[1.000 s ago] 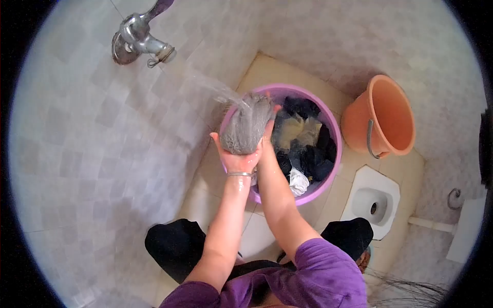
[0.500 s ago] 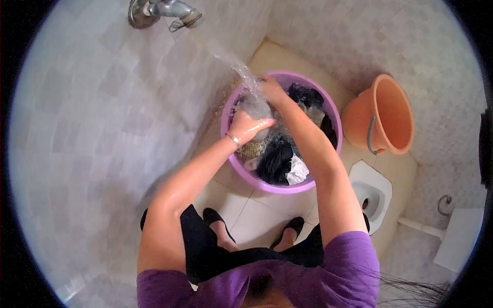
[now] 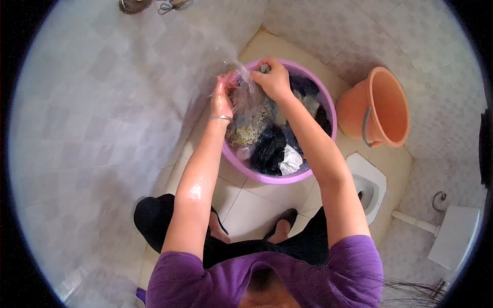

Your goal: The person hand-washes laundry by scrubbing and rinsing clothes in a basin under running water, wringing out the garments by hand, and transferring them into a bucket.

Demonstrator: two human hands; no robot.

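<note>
A pink-purple tub (image 3: 328,102) holds water and soaked clothes, among them a black garment (image 3: 268,151), a white cloth (image 3: 291,160) and a yellowish patterned cloth (image 3: 246,133). My left hand (image 3: 222,97), wet and with a bangle at its wrist, is open at the tub's left rim beside the falling water (image 3: 240,66). Over the far side of the tub, my right hand (image 3: 275,81) is closed around a small grey wad (image 3: 264,68), of which only a bit shows between the fingers. Splashing water blurs the surface between my hands.
The tap (image 3: 174,5) juts from the tiled wall at the upper left, partly out of view. An orange bucket (image 3: 349,110) with a grey handle stands right of the tub. Nearer me are a squat toilet (image 3: 377,179) and a white cistern (image 3: 457,236).
My left hand has moved out of the tub's middle to its left rim and opened. My right hand has turned, and a grey wad now shows in it. The view has shifted slightly.
</note>
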